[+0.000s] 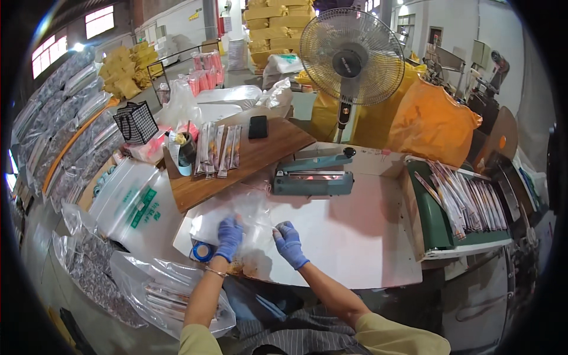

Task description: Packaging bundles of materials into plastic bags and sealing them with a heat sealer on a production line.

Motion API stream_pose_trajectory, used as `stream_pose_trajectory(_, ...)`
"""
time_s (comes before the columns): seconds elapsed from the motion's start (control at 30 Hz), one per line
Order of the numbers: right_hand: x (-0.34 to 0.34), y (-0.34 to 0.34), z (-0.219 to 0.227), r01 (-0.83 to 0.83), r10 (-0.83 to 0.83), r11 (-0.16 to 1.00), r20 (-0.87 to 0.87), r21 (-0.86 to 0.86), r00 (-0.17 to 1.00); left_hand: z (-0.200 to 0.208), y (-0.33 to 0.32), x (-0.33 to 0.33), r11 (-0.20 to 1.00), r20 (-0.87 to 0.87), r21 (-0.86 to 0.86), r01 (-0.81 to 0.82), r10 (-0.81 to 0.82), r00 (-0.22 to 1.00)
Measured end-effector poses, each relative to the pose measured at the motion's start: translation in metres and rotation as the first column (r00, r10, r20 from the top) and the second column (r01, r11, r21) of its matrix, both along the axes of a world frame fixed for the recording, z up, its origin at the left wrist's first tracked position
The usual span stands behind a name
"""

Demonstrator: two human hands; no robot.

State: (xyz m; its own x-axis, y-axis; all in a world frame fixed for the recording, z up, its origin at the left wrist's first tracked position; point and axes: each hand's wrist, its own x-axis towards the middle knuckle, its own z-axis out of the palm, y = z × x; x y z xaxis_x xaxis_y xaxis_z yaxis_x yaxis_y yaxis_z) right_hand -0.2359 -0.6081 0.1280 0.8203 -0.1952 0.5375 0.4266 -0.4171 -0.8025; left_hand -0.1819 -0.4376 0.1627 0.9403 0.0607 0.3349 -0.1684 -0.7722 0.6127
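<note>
Both of my hands wear blue knit gloves and work over the white tabletop [355,236]. A clear plastic bag [254,213] lies crumpled between them. My left hand [229,238] has its fingers closed on the bag's left part. At the bag's right edge, my right hand [289,244] pinches the thin film with curled fingers. Just beyond the bag stands a grey-green hand-lever bag sealer [313,182] with its arm lying over the base. A roll of blue tape [203,251] rests beside my left wrist.
A brown board [266,154] holds slim packets [219,148], a black phone [258,127] and a dark cup [187,151]. At right, a green tray [429,222] carries many slim packets. A standing fan [349,59] rises behind the table. Filled plastic bags [171,290] crowd the left side.
</note>
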Motion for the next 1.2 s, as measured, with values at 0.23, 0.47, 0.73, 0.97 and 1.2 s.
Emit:
stream_pose_trajectory(0.23,-0.014,0.008,0.003,-0.022,0.024,0.998,-0.025,0.064,0.999,0.026,-0.034,-0.045,0.783,0.196,0.581,0.224,-0.402,0.894)
stream_pose_trajectory(0.47,-0.03,0.006,0.025,0.034,-0.108,0.927,-0.18,-0.374,0.978,-0.021,0.0,-0.006,0.881,-0.192,0.379,0.282,-0.223,0.956)
stream_pose_trajectory(0.73,0.045,-0.122,-0.053,-0.023,0.051,0.996,-0.362,0.083,0.931,0.024,-0.007,-0.057,0.763,-0.001,0.448,0.466,-0.52,0.854)
stream_pose_trajectory(0.97,-0.16,-0.186,-0.049,0.046,-0.07,0.98,-0.122,-0.194,0.99,0.013,-0.136,-0.09,0.537,0.169,0.103,0.837,-0.839,0.517)
stream_pose_trajectory(1.2,-0.256,-0.267,-0.084,0.663,-0.77,0.495,0.07,-0.562,0.634,-0.089,-0.28,-0.051,0.714,0.034,0.043,0.698,-0.7,0.714)
